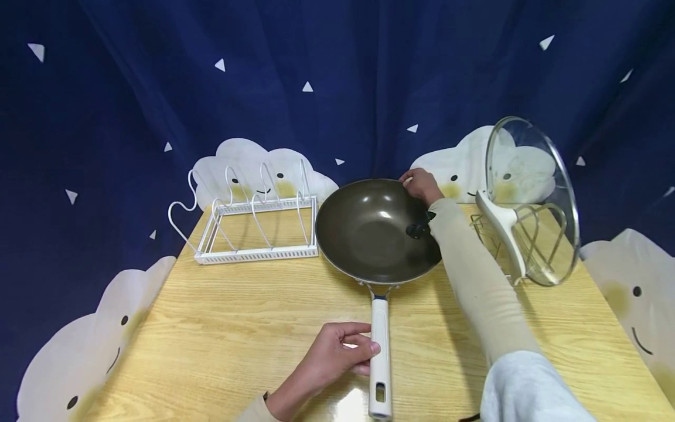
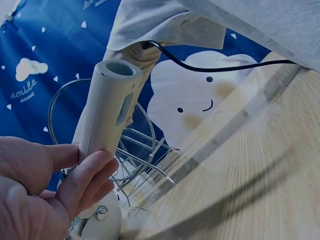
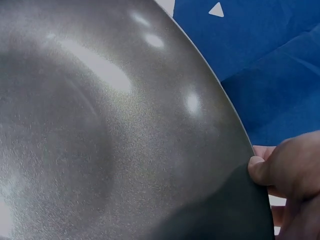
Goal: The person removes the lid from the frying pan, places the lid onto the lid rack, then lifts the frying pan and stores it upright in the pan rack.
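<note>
A dark brown frying pan (image 1: pixel 369 234) with a white handle (image 1: pixel 380 357) is at the middle of the table, its handle pointing toward me. My left hand (image 1: pixel 337 354) pinches that handle from the left, thumb on one side and fingers on the other, as the left wrist view also shows. At the pan's far right edge, my right hand (image 1: pixel 423 186) grips the rim, the thumb (image 3: pixel 257 170) lying on the inner side. My right forearm passes over the pan's right side and hides part of it.
Left of the pan stands a white wire rack (image 1: pixel 258 252) with upright loops. On the right, a glass lid (image 1: pixel 554 176) with a white handle leans upright in another wire rack (image 1: pixel 548 220). A blue curtain (image 1: pixel 337 70) with clouds hangs behind the wooden table (image 1: pixel 237 316).
</note>
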Action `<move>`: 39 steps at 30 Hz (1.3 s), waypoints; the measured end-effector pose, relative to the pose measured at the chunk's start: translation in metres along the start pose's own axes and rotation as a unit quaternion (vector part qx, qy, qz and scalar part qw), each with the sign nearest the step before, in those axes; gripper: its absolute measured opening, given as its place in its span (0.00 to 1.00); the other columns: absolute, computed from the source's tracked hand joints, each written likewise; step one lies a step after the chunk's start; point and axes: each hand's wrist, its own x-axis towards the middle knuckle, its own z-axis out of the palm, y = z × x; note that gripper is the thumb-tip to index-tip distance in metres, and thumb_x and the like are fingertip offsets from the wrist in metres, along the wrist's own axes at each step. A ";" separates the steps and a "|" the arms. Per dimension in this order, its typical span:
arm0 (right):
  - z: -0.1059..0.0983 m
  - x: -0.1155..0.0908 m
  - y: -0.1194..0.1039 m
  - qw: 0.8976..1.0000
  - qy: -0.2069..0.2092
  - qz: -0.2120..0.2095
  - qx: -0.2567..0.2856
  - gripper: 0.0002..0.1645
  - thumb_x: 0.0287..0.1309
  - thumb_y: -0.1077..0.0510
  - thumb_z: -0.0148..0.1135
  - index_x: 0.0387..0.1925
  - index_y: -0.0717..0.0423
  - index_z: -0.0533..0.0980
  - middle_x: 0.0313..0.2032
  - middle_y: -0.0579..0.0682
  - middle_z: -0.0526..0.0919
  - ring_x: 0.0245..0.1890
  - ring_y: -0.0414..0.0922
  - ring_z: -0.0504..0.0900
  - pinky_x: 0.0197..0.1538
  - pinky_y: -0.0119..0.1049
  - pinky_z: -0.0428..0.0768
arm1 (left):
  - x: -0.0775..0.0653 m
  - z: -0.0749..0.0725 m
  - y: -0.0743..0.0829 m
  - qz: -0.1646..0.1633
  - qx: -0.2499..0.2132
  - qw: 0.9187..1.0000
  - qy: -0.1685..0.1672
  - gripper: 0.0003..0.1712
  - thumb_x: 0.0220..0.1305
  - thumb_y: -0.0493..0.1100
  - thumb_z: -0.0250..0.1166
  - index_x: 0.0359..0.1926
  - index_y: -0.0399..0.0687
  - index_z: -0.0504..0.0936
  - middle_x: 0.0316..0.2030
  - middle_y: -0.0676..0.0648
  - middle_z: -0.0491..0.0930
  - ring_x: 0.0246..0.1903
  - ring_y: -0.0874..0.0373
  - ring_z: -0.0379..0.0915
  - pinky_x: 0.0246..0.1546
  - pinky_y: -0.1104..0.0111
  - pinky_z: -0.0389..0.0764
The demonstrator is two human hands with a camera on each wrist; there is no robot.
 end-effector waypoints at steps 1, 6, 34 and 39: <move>0.000 0.000 0.000 1.000 0.002 0.000 -0.001 0.20 0.67 0.62 0.49 0.53 0.64 0.80 0.58 0.65 0.79 0.58 0.63 0.76 0.64 0.51 0.72 | 0.001 0.001 0.000 0.000 0.001 1.000 -0.001 0.28 0.67 0.36 0.69 0.63 0.24 0.73 0.40 0.38 0.87 0.31 0.52 0.87 0.34 0.62 0.87; 0.000 0.002 0.001 1.000 0.004 -0.006 -0.007 0.20 0.68 0.61 0.49 0.54 0.64 0.80 0.59 0.65 0.79 0.58 0.63 0.77 0.65 0.51 0.72 | 0.003 0.003 0.001 -0.002 -0.008 1.000 -0.002 0.25 0.67 0.34 0.69 0.61 0.26 0.74 0.40 0.39 0.87 0.31 0.54 0.86 0.34 0.63 0.87; -0.025 -0.034 -0.035 0.991 0.089 0.037 0.091 0.25 0.70 0.49 0.55 0.53 0.65 0.81 0.53 0.65 0.83 0.55 0.60 0.79 0.60 0.51 0.75 | 0.002 0.004 0.004 -0.009 0.013 1.000 -0.003 0.29 0.68 0.39 0.69 0.64 0.30 0.70 0.41 0.43 0.86 0.34 0.53 0.86 0.41 0.55 0.87; -0.033 -0.061 -0.052 0.987 0.092 0.022 0.129 0.26 0.70 0.46 0.57 0.55 0.64 0.79 0.54 0.63 0.83 0.55 0.57 0.79 0.60 0.50 0.74 | -0.002 0.006 0.004 -0.008 0.019 1.000 -0.007 0.34 0.70 0.42 0.67 0.68 0.29 0.65 0.47 0.41 0.84 0.37 0.53 0.85 0.46 0.51 0.85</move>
